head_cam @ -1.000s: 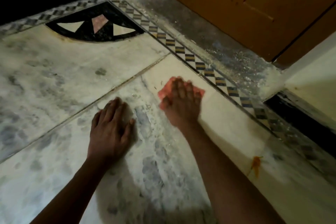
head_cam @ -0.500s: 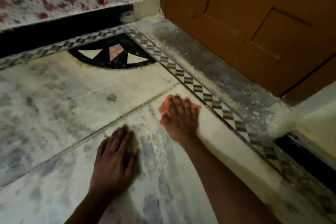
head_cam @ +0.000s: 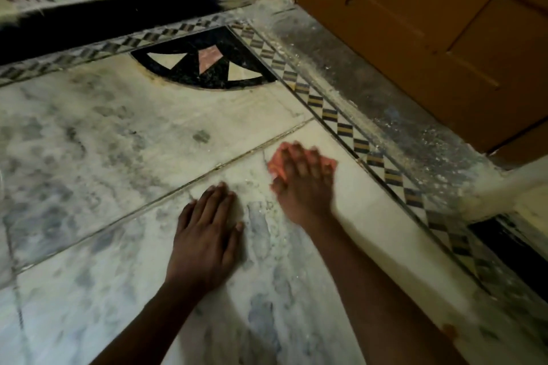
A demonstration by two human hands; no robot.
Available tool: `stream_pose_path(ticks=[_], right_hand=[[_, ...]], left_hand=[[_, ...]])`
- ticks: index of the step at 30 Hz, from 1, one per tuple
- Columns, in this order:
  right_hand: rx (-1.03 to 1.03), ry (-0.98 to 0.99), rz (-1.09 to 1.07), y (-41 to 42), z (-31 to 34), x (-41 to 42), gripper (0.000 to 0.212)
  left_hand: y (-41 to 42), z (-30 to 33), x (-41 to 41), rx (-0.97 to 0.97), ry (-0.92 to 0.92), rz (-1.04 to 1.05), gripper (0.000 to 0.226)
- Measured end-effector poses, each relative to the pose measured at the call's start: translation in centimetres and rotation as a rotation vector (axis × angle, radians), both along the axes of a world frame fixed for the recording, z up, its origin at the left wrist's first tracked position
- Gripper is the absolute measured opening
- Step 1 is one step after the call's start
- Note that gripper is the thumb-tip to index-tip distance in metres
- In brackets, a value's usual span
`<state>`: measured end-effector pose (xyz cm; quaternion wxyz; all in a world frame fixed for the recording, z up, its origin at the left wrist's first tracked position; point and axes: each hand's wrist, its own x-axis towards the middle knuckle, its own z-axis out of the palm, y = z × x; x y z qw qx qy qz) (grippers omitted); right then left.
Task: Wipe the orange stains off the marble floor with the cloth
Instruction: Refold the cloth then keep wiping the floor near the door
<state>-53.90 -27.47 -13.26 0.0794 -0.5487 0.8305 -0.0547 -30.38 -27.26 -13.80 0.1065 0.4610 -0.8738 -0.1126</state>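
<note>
My right hand (head_cam: 305, 187) lies flat on a small orange-pink cloth (head_cam: 275, 164), pressing it onto the pale marble floor (head_cam: 98, 157) just below a tile joint; the hand is blurred and hides most of the cloth. My left hand (head_cam: 207, 234) rests palm down on the grey-veined marble beside it, fingers together, holding nothing. An orange stain (head_cam: 450, 330) shows on the floor at the lower right, just beyond my right forearm.
A checkered inlay strip (head_cam: 353, 139) runs diagonally to the right of the cloth. Beyond it lie a dusty grey threshold (head_cam: 370, 92) and a brown wooden door (head_cam: 430, 24). A black quarter-circle inlay (head_cam: 207, 65) fills the corner. A floral wall with black skirting (head_cam: 118, 18) stands behind.
The view has tilted up and then shifted, so the orange stain left the picture and returned at the lower right. My right hand stays on the cloth, blurred; the left hand stays planted.
</note>
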Motion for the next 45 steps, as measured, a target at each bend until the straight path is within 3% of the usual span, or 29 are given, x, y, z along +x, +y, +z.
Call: stream_pose_path(ticks=[4, 7, 10, 12, 15, 17, 19, 22, 24, 26, 29, 32, 35, 37, 39, 42, 45], right_hand=[[-0.035, 0.056, 0.283, 11.4, 0.0, 3.2, 0.073], [0.007, 0.085, 0.039, 15.1, -0.4, -2.3, 0.075], [0.072, 0.027, -0.272, 10.0, -0.2, -7.1, 0.076], [0.065, -0.041, -0.322, 6.0, 0.0, -6.8, 0.073], [-0.024, -0.019, -0.074, 6.5, -0.5, -1.4, 0.070], [-0.094, 0.035, 0.165, 12.2, -0.7, 2.7, 0.066], [-0.106, 0.041, 0.250, 18.6, -0.8, 3.4, 0.063], [-0.072, 0.099, -0.006, 22.4, -1.1, -1.5, 0.069], [-0.027, 0.064, -0.246, 19.5, -1.2, -4.1, 0.067], [-0.003, 0.029, -0.346, 16.9, -1.2, -3.9, 0.067], [-0.090, 0.065, -0.139, 19.3, -1.4, 0.0, 0.069], [-0.098, 0.079, 0.103, 28.0, -1.0, 1.8, 0.066], [-0.001, 0.079, -0.134, 32.0, -0.7, -3.3, 0.070], [0.038, 0.025, -0.415, 30.3, -0.3, -6.4, 0.069], [0.059, -0.045, -0.526, 26.8, -0.3, -6.6, 0.071], [-0.033, 0.000, -0.262, 26.6, -0.1, -2.2, 0.071], [-0.074, 0.040, 0.128, 34.3, 0.4, 1.4, 0.064]], left_hand=[[0.3, 0.3, 0.0, 0.028, -0.012, 0.002, 0.065], [0.4, 0.2, -0.2, 0.032, -0.016, -0.010, 0.066], [0.4, -0.2, -0.2, -0.005, 0.003, -0.015, 0.066], [0.4, -0.3, -0.2, -0.008, 0.004, -0.019, 0.066], [0.4, 0.2, -0.2, 0.017, -0.001, -0.014, 0.067], [0.7, 0.5, -0.2, 0.024, 0.013, -0.012, 0.068], [0.7, 0.5, 0.0, 0.048, 0.035, -0.016, 0.069], [0.7, 0.8, 0.1, 0.139, 0.161, -0.025, 0.080], [1.0, 1.1, -0.4, 0.219, 0.250, -0.068, 0.085], [2.7, 1.1, -1.7, 0.251, 0.218, -0.142, 0.085], [6.9, 0.4, -3.3, 0.203, 0.082, -0.136, 0.083], [9.2, 0.1, -3.5, 0.114, 0.026, -0.102, 0.079], [9.6, 0.1, -3.3, 0.064, 0.004, -0.103, 0.076], [9.8, 0.0, -3.6, 0.047, 0.007, -0.101, 0.075], [10.1, -0.2, -3.7, 0.044, 0.010, -0.090, 0.074], [9.9, 0.0, -3.8, 0.051, 0.028, -0.100, 0.074], [9.9, -0.2, -3.4, 0.067, 0.021, -0.101, 0.077]])
